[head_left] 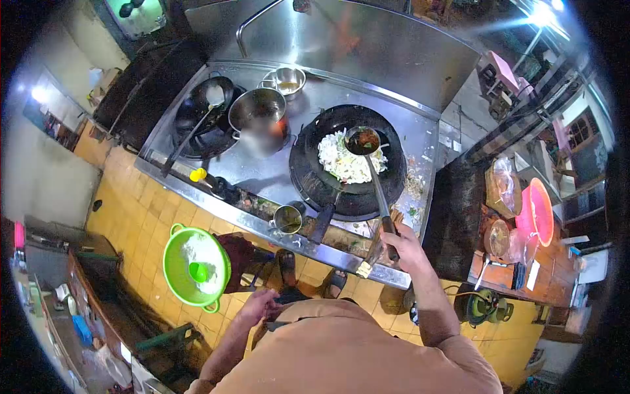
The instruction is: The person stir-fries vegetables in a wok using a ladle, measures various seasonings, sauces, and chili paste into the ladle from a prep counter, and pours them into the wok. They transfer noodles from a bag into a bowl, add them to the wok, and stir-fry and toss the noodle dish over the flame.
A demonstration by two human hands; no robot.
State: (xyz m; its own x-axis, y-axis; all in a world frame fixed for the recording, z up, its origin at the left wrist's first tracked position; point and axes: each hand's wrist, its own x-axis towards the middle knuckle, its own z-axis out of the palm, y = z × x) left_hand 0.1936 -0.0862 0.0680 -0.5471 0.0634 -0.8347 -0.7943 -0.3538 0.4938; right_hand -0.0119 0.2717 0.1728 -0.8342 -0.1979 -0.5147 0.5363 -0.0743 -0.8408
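Note:
My right hand [405, 248] is wrapped round the handle of a ladle [378, 190]. The ladle's bowl is over a black wok [305, 167] and holds a dark reddish-brown sauce [365, 139]. Pale, shredded food [341, 161], white with bits of green, lies in the wok beneath it. The wok's own dark handle [322, 224] points toward me. Down by my waist, my left hand [262, 306] has its fingers loosely bent and apart, with nothing visible in them. A green colander [172, 262] with white contents and a small green cup is left of it.
On the steel stove [259, 187] stand a second wok [190, 111] with a ladle, a steel pot [257, 108], a smaller pan [289, 80] and a metal mug [287, 218]. A yellow-capped bottle [213, 184] is at the front edge. The right-hand table [489, 272] bears a pink basin [538, 210].

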